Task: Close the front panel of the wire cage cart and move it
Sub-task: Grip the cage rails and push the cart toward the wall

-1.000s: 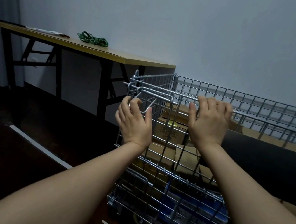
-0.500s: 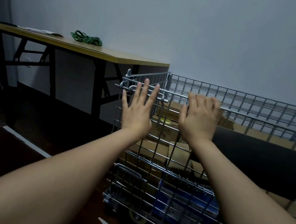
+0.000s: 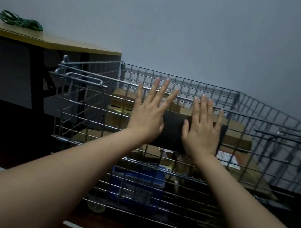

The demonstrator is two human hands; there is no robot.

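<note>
Head view: my left hand (image 3: 146, 118) and right hand (image 3: 201, 130), both flat and fingers spread, gripping nothing, sit side by side at the raised front panel (image 3: 89, 122) of the wire cage cart (image 3: 189, 84) dead ahead, top rail running left-right, desk (image 3: 54, 44) off left

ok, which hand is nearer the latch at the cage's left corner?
Left. The left hand lies flat on the front panel, just right of the latch. The right hand lies farther right, beyond the left hand.
</note>
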